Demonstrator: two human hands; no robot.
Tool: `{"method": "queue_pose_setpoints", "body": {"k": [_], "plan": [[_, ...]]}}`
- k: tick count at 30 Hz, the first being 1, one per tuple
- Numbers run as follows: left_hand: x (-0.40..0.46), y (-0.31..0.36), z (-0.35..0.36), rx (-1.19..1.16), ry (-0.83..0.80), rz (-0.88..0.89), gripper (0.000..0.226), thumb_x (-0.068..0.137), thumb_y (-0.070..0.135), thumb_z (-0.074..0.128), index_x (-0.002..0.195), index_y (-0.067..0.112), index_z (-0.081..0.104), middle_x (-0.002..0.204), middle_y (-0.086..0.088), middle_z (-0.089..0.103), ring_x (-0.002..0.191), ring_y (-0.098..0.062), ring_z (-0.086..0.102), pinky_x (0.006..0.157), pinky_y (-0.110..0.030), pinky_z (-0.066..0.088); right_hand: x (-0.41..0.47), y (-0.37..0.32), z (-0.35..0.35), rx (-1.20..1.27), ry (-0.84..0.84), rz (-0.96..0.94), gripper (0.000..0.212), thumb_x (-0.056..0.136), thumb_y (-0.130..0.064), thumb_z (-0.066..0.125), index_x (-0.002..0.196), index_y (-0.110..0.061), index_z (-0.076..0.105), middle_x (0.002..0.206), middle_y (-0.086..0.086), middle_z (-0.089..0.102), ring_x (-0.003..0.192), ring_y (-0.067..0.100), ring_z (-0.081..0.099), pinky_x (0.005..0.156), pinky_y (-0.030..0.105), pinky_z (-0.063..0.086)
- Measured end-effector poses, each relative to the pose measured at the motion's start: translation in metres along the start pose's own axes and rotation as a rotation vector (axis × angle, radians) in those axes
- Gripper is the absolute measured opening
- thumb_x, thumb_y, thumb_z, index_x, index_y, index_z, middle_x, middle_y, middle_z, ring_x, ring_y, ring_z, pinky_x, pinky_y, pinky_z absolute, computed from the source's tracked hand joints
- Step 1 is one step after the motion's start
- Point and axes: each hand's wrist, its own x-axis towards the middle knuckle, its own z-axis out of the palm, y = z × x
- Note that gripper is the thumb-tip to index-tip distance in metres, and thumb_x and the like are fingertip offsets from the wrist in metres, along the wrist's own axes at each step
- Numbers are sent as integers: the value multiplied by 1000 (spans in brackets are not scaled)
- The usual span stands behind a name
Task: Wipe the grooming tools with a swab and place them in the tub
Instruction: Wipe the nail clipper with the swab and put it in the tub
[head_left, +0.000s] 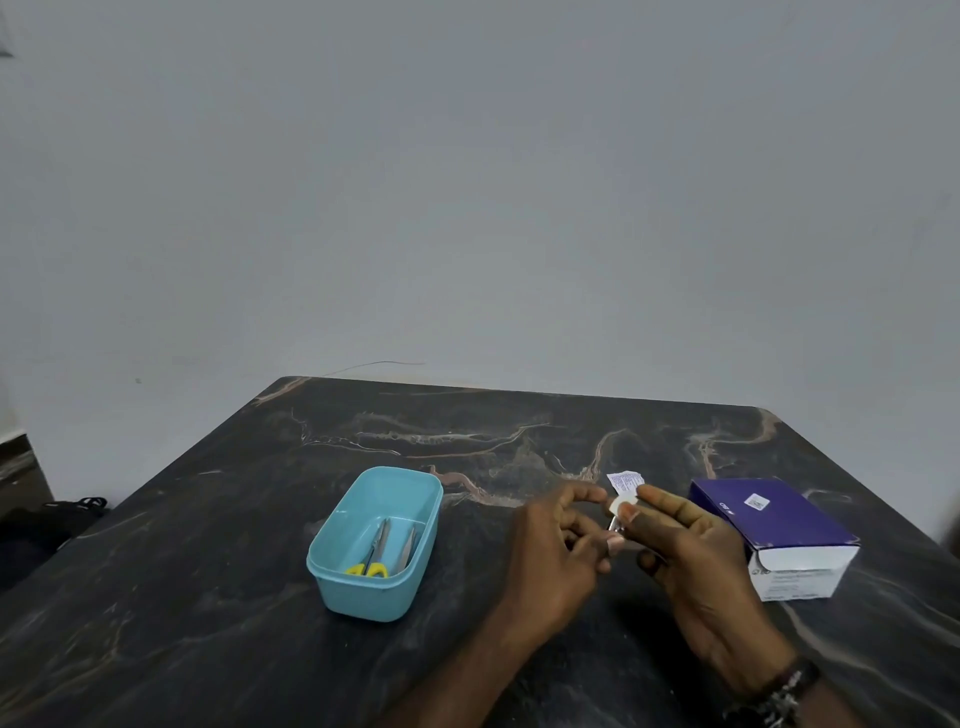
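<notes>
- Your left hand (561, 545) pinches a small metal tool (615, 524); your right hand (691, 545) presses the swab (623, 501) on it.
- Tool looks light, stiff, slippery: grip mid-body.
- Tub (332, 566) sits left of your hands.

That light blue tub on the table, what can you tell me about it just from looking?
The tub is a small, light blue, rectangular container with rounded corners and a thickened rim, and it looks like plastic. It has no lid on and stands upright on the dark marbled table, left of both hands, which do not touch it. Inside lie yellow-handled scissors and a second slim metal tool, side by side on the bottom.
</notes>
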Motion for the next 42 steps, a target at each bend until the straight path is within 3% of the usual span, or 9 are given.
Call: {"method": "queue_pose_setpoints", "body": {"k": [6, 14, 17, 22, 28, 33, 38, 42], "plan": [[3, -1, -4, -11, 17, -4, 31, 81, 8, 72, 108, 20, 61, 69, -8, 72, 60, -12, 66, 65, -29, 57, -1, 1, 1, -41, -53, 31, 33, 77, 6, 69, 109, -3, 64, 86, 13, 77, 82, 29, 59, 61, 30, 38], [0, 1, 2, -3, -56, -27, 35, 79, 6, 74, 107, 23, 60, 62, 4, 68, 57, -6, 65, 60, -21, 53, 6, -4, -9, 43, 62, -20, 34, 78, 2, 70, 110, -6, 63, 73, 0, 77, 79, 24, 51, 64, 30, 40], [0, 1, 1, 32, -21, -31, 39, 75, 8, 78, 97, 34, 60, 60, 7, 67, 57, -5, 64, 62, -25, 55, 5, -2, -6, 6, 31, -26, 34, 79, -1, 71, 112, -6, 63, 81, 4, 78, 82, 24, 57, 64, 31, 40], [1, -4, -2, 181, 62, 37, 40, 72, 10, 80, 100, 32, 63, 70, 2, 71, 63, -6, 67, 64, -26, 58, -2, 0, 1, -135, -45, -40, 30, 79, 7, 69, 105, -5, 63, 76, 7, 77, 54, 10, 67, 47, 19, 46], [-1, 1, -4, 306, 55, 116, 44, 75, 10, 79, 112, 26, 63, 75, 6, 69, 69, -6, 67, 65, -18, 57, -2, 1, 0, -232, -56, -26, 35, 79, 4, 72, 111, -5, 62, 80, 10, 77, 56, 10, 67, 46, 19, 43], [-2, 4, -2, 300, 38, 111, 41, 71, 15, 83, 105, 26, 63, 69, 6, 67, 59, -3, 62, 58, -15, 53, -2, -3, 1, -207, 24, -57, 31, 80, 7, 69, 108, -5, 63, 78, 10, 74, 50, 3, 66, 41, 13, 44], [-4, 3, 1, 281, 23, 91, 41, 69, 17, 85, 100, 32, 63, 66, 4, 67, 56, -4, 60, 59, -28, 57, 2, -3, -2, -190, 80, -66, 34, 80, 2, 71, 113, -4, 63, 81, 10, 76, 52, 6, 65, 45, 20, 44], [0, 0, -2, 286, 54, 94, 41, 71, 16, 84, 104, 28, 63, 68, 4, 69, 59, -6, 65, 58, -20, 56, -2, -1, 1, -228, 15, -19, 36, 79, 2, 72, 112, -7, 62, 78, 8, 77, 54, 6, 65, 51, 25, 41]]}}
